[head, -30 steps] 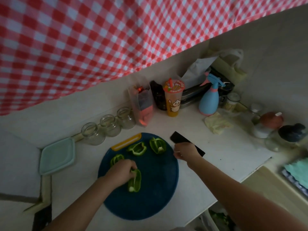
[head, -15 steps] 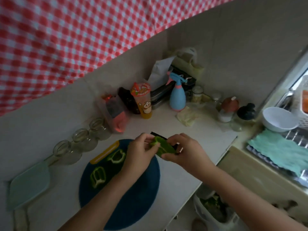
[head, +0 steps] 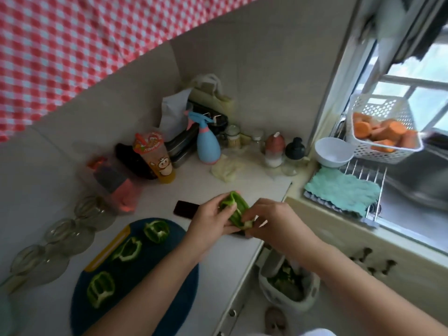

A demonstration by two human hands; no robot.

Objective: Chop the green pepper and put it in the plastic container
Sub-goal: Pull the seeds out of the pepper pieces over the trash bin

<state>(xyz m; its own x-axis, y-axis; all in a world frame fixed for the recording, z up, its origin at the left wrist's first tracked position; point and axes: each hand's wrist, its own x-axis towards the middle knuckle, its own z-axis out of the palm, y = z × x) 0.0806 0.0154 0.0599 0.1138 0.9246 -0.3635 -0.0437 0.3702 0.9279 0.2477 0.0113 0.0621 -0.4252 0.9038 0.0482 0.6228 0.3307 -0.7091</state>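
A green pepper piece (head: pixel 233 207) is held in the air above the counter's right edge. My left hand (head: pixel 210 219) grips its left side. My right hand (head: pixel 269 220) pinches the pale core at its lower end. Three more pepper pieces (head: pixel 156 230) (head: pixel 127 248) (head: pixel 100 288) lie on the round dark blue cutting board (head: pixel 150 282) at the lower left. A dark knife blade (head: pixel 184 208) lies on the counter just behind my left hand. The plastic container's pale green edge (head: pixel 3 316) barely shows at the far left.
Several glass jars (head: pixel 70 229) line the wall left of the board. A printed cup (head: pixel 155 156), blue spray bottle (head: pixel 207 139) and condiment jars stand at the back. A waste bin (head: pixel 288 284) sits on the floor below the counter edge. White bowl (head: pixel 333 151), teal cloth (head: pixel 341 187) and carrot basket (head: pixel 385 129) are right.
My left hand lifted one pepper piece off the board and carried it right. My right hand left the knife on the counter and joined it. The view swung right toward the window.
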